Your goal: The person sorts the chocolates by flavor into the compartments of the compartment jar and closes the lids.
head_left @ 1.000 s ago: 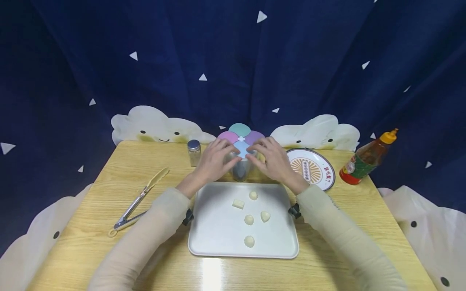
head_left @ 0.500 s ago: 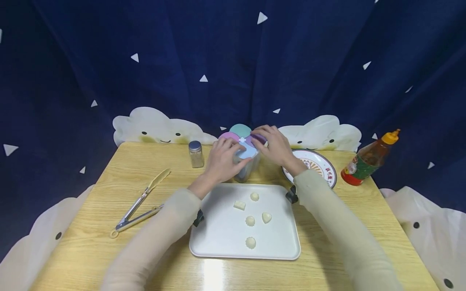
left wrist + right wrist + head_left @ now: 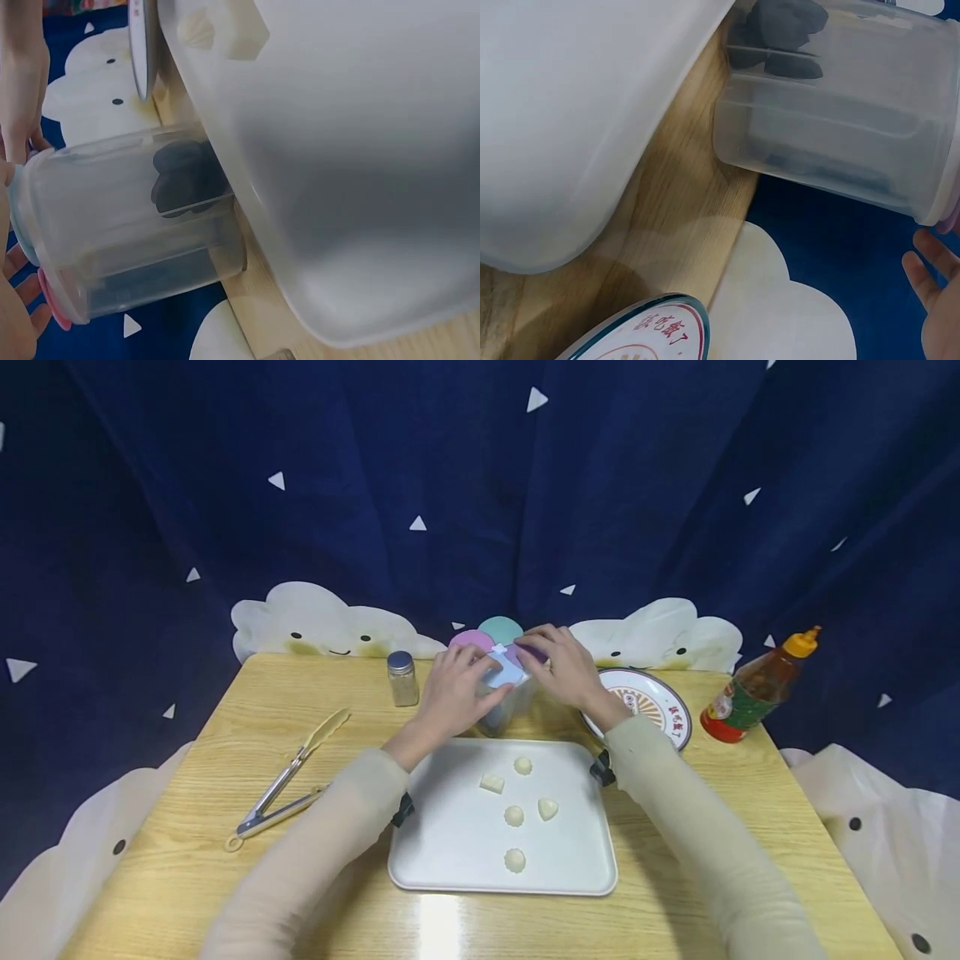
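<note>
The fingers (image 3: pixel 468 664) of the left hand (image 3: pixel 450 697) are curled around the near left side of the clear container (image 3: pixel 504 706), touching its pale blue lid flap (image 3: pixel 504 672). The fingers (image 3: pixel 534 643) of the right hand (image 3: pixel 566 672) curl over the purple flap (image 3: pixel 525 652) at the top right and seem to pinch its edge. The container stands on the counter (image 3: pixel 187 860), at its far middle, just behind the white tray (image 3: pixel 450 860). Through its wall the wrist views show dark pieces (image 3: pixel 184 180) inside.

To open a flap well, I think the left hand should keep the container firm while the right lifts only one flap, slowly, so the container does not tip.

On the tray lie five small white pieces (image 3: pixel 513 815). Left of the container stands a small shaker jar (image 3: pixel 402 678), and further left the tongs (image 3: pixel 288 777). At the right are a patterned plate (image 3: pixel 648 706) and a sauce bottle (image 3: pixel 753 689). The tray edge is very near the container, so there is little room in front.
</note>
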Motion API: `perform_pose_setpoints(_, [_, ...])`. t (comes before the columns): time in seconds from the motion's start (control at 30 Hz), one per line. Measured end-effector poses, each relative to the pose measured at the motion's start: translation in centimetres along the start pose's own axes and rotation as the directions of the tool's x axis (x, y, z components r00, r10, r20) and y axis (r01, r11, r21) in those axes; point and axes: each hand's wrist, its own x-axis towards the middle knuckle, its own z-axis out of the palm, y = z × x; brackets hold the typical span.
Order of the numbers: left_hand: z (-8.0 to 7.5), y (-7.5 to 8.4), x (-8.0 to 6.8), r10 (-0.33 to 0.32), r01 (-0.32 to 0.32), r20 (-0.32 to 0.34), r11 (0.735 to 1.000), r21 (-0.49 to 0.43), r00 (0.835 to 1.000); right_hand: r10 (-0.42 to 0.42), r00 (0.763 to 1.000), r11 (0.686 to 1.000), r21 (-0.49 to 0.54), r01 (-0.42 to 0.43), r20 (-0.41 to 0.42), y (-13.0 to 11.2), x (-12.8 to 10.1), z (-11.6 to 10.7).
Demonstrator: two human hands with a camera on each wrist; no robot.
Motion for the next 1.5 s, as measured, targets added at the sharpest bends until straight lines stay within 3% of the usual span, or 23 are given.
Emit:
perform_pose_setpoints(0.3, [-1.1, -1.2, -0.6, -0.044, 0.047, 0.062, 0.998, -0.035, 0.997, -0.048, 0.998, 0.999, -0.028, 0.047, -0.035, 0.1, -1.7, -0.3])
perform_pose_setpoints(0.6, [-1.9, -2.7, -1.1, -0.133, 0.138, 0.137, 0.99, -0.024, 0.982, -0.12, 0.991, 0.991, -0.059, 0.117, -0.056, -0.3, -3.2, -0.3])
perform_pose_setpoints(0.9, [-2.3, -4.1, -0.5, -0.11, 0.111, 0.212, 0.994, 0.008, 0.971, -0.186, 0.977, 0.981, -0.084, 0.177, -0.105, -1.2, -3.7, -0.1])
perform_pose_setpoints(1.3, [-2.5, -5.3, -0.1, -0.08, 0.074, 0.225, 0.997, 0.036, 0.971, -0.247, 0.963, 0.965, -0.12, 0.234, -0.11, -1.9, -4.0, 0.4])
perform_pose_setpoints(1.5, [-2.6, -5.2, -0.2, -0.04, 0.043, 0.23, 0.999, -0.006, 0.972, -0.275, 0.957, 0.954, -0.149, 0.26, -0.088, -1.8, -4.0, 0.1])
